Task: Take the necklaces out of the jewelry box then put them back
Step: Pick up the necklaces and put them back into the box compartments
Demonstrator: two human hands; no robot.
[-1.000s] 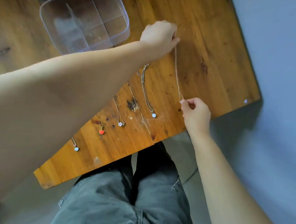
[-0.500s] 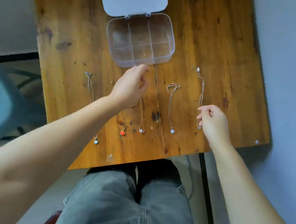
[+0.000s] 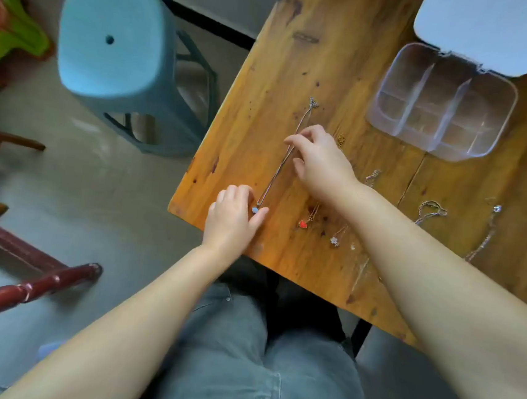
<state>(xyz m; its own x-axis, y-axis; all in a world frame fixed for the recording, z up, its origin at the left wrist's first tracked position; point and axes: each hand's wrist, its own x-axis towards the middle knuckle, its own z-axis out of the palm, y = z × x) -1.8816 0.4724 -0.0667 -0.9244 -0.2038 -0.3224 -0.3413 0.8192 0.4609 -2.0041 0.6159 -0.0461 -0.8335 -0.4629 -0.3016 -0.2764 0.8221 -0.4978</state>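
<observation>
Nearest, the left hand [image 3: 232, 220] pinches at the blue pendant [image 3: 255, 210] of the leftmost necklace [image 3: 283, 159], close to the tabletop [image 3: 276, 81] edge; a slip could flick the pendant off. Beyond it, the right hand [image 3: 320, 163] hovers over the chain with fingers [image 3: 293, 141] loosely spread, gripping nothing I can confirm. Its forearm crosses the other necklaces [image 3: 431, 212] and may drag or tangle them. Farthest, the jewelry box [image 3: 443, 102] sits open and looks empty.
</observation>
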